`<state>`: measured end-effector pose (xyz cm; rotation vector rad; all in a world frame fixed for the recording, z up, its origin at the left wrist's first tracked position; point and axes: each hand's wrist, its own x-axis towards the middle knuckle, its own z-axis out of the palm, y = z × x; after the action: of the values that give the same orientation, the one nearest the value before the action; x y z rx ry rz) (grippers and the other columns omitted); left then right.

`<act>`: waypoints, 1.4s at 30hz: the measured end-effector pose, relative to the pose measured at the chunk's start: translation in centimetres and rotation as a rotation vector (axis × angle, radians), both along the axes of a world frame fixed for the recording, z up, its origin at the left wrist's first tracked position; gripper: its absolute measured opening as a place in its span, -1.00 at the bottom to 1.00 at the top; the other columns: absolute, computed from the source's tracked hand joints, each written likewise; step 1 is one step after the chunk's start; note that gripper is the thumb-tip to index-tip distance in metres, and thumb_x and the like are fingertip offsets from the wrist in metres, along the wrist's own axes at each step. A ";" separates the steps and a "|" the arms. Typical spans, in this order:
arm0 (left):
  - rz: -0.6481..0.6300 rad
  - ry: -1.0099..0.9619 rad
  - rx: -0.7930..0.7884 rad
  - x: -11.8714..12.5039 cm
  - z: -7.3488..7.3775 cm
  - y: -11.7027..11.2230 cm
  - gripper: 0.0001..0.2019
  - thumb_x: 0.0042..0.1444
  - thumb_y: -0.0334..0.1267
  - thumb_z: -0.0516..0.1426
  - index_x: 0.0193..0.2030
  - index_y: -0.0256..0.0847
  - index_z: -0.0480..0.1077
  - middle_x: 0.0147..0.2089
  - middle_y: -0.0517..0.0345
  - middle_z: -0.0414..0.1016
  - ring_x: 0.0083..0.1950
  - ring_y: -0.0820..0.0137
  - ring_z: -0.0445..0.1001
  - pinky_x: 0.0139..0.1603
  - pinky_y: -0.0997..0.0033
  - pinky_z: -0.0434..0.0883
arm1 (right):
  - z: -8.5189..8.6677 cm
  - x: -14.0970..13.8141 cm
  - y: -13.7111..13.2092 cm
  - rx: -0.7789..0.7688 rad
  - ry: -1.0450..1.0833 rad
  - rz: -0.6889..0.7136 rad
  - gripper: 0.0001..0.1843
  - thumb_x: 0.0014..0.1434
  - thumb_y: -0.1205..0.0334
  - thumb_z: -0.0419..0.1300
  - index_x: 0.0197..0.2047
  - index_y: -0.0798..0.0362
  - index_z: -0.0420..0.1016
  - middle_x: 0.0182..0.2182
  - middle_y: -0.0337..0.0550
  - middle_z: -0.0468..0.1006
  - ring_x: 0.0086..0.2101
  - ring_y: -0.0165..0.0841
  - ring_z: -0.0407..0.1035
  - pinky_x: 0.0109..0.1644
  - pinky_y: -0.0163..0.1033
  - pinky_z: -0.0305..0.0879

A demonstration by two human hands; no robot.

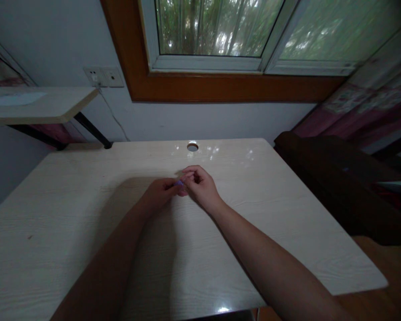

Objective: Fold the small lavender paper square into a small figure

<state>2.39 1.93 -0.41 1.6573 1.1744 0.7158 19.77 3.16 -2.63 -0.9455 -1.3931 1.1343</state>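
Note:
Both my hands meet over the middle of a pale wooden desk (70,209). My left hand (160,192) and my right hand (200,183) are closed in a pinch around a small purple object (179,183) held between their fingertips. The object is too small and dim to name. My forearms reach in from the bottom edge and rest low over the desk top.
A round cable hole (193,146) sits near the desk's far edge. A shelf (36,104) juts out at upper left, under a wall socket (103,76) with a cord. A dark piece of furniture (337,187) stands at right. A window (217,31) is ahead.

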 end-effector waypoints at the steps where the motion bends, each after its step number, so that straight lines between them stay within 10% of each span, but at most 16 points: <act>1: 0.002 -0.031 -0.021 0.0 0.0 0.0 -0.66 0.16 -0.01 0.13 -0.28 -0.23 0.59 -0.25 0.09 0.67 -0.17 0.25 0.58 -0.05 0.33 0.40 | 0.0 0.0 0.0 -0.005 0.017 0.004 -0.77 0.10 0.17 0.29 -0.15 -0.02 0.48 -0.41 -0.27 0.49 -0.45 -0.42 0.37 -0.33 -0.28 0.30; 42: 0.075 -0.199 -0.014 -0.2 -0.2 -0.1 -0.71 0.24 -0.08 0.06 -0.32 -0.24 0.47 -0.32 0.05 0.63 -0.23 0.31 0.55 -0.10 0.34 0.40 | 0.4 0.2 0.4 -0.140 0.045 0.103 -0.83 0.00 0.16 0.35 -0.33 0.04 0.56 -0.44 -0.21 0.56 -0.43 -0.40 0.38 -0.29 -0.26 0.30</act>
<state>2.20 1.88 -0.58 1.4991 1.1007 0.8956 20.00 3.57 -2.21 -0.9497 -1.3526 1.3374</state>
